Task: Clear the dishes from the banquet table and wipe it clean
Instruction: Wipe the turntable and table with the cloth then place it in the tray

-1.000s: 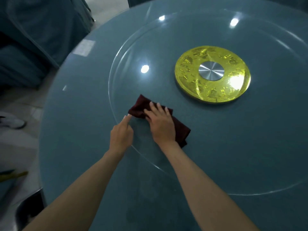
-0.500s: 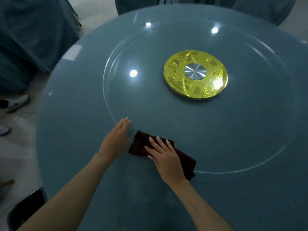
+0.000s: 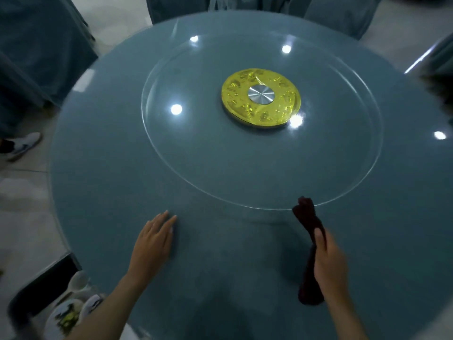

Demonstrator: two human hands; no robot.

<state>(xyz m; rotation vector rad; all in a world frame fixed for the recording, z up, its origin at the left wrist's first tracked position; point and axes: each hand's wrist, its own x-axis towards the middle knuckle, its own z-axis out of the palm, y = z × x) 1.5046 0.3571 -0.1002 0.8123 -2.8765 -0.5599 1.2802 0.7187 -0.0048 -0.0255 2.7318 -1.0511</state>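
Round counter (image 3: 103, 168) under a blue-grey cloth, seen from above. Large glass turntable (image 3: 355, 168) on top of it, with a gold disc (image 3: 235, 94) and a silver metal hub (image 3: 261, 95) at its middle. Ceiling-light glints scattered over the glass.

Left hand (image 3: 153, 244) laid palm-down on the cloth near the front edge, fingers (image 3: 169, 223) released, stretched flat and close together, grasping nothing. Well short of the glass rim.

Right hand (image 3: 329, 262) well apart from the left, fingers clenched round a dark red cloth (image 3: 306, 215), thumb pressed along its top. Cloth bunched into a long roll: upper end pointing away, just at the near rim of the turntable; lower end hanging out below the fist. Whether that lower end touches the counter: cannot tell.

Bottom left, below the counter edge: a dark bin (image 3: 41, 285) holding stacked dishes (image 3: 66, 315) and a white spoon (image 3: 78, 282). On the tiled floor at the left, a white shoe (image 3: 23, 144). Chairs in blue-grey covers (image 3: 41, 45) around the far side.
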